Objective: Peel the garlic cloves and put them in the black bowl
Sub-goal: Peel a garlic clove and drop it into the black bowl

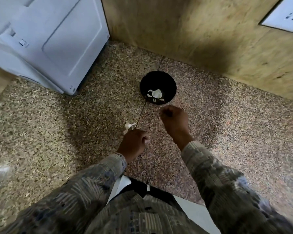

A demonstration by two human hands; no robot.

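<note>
Left hand: the left hand has its fingers curled round a white papery garlic bulb; the bulb's tip juts out past the knuckles on the far side of the grip
Right hand: the right hand hangs with fingers curled under; whether they pinch a clove or a peel I cannot tell
Bowl: the round black bowl stands just beyond the right hand's knuckles, not touching them; it lies farther from the left-hand grip, ahead and to its right
Bowl contents: pale peeled garlic pieces lie in the bottom
Surface: a speckled brown stone surface lies under both hands; a thin dark seam runs from the bowl toward the left-hand grip
Surroundings: a white boxy appliance stands well to the left of the grip; a rough plywood wall rises behind the bowl; a white socket plate sits far right on it
</note>
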